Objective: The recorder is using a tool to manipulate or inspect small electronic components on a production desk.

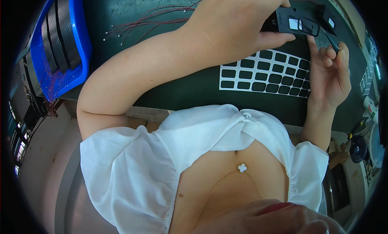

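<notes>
My left hand [246, 21] grips a flat black plastic housing [285, 21] at the upper right, thumb below it and fingers above. A small rectangular white window shows on its face. Over that face lies a thin black rectangular ring [317, 31], perhaps an adhesive gasket. Close by, my right hand [330, 70] pinches slim dark tweezers [333, 41], whose tip reaches toward the ring. Whether the tip touches it is hard to tell. Beyond the tweezers stands another black angled part [326, 20]. Below the hands lies a white sheet [240, 74] with rows of dark rounded rectangles.
A blue bin [84, 44] at the left holds grey and black strips. Thin red and black wires [155, 19] lie across the dark green work surface [194, 90]. A second patterned sheet [367, 78] and a white bottle [370, 108] are at the right edge.
</notes>
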Demonstrator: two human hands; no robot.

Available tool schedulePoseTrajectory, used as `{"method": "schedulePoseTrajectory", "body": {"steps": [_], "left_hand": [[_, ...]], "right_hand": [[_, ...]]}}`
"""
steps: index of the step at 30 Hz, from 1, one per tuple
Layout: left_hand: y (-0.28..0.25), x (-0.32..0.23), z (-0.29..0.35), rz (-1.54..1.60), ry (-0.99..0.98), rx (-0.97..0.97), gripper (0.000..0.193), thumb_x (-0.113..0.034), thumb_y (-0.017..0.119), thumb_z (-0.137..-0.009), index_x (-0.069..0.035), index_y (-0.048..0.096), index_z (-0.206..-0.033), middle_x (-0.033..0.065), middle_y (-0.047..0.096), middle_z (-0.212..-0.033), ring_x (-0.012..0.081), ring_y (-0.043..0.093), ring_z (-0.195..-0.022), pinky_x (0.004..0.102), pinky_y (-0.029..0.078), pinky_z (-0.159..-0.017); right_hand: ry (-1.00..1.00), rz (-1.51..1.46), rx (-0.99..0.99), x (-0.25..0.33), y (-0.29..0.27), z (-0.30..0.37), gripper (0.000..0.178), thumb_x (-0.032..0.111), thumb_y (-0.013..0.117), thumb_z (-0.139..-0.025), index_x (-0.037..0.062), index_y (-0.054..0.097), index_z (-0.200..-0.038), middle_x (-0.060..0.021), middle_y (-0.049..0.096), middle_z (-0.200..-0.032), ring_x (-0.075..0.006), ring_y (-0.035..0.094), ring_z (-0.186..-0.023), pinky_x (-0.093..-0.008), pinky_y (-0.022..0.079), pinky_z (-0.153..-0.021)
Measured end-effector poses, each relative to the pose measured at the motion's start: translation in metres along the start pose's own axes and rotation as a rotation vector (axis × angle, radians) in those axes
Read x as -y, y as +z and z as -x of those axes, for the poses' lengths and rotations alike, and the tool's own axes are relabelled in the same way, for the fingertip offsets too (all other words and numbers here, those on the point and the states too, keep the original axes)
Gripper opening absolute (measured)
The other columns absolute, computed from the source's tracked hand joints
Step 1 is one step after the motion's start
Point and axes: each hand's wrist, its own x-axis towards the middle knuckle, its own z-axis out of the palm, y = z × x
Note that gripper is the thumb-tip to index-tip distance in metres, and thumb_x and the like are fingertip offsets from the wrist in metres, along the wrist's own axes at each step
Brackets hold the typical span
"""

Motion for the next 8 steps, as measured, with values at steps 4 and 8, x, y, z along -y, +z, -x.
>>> {"method": "schedulePoseTrajectory", "body": {"steps": [4,8], "left_hand": [[0.0015,-0.0001,-0.0003,0.025,0.001,-0.011,0.027,-0.006,0.063,-0.059,-0.003,0.045,-0.079,0.0084,0.044,-0.073,0.0200,0.044,-0.063,0.0244,0.039,-0.058],[0.0018,-0.0017,0.0015,0.007,0.006,-0.028,0.026,-0.005,0.062,-0.059,-0.004,0.045,-0.078,0.0082,0.044,-0.072,0.0199,0.043,-0.062,0.0246,0.039,-0.058]], "right_hand": [[0.002,-0.003,-0.003,-0.0003,0.0011,0.0006,0.007,0.006,0.042,-0.079,0.0082,0.047,-0.073,-0.0090,0.058,-0.067,-0.0145,0.056,-0.058,-0.0490,0.013,-0.096],[0.027,0.038,0.030,0.0016,0.0013,0.0003,0.007,0.007,0.043,-0.079,0.0084,0.047,-0.074,-0.0097,0.059,-0.068,-0.0152,0.056,-0.058,-0.0488,0.012,-0.096]]}}
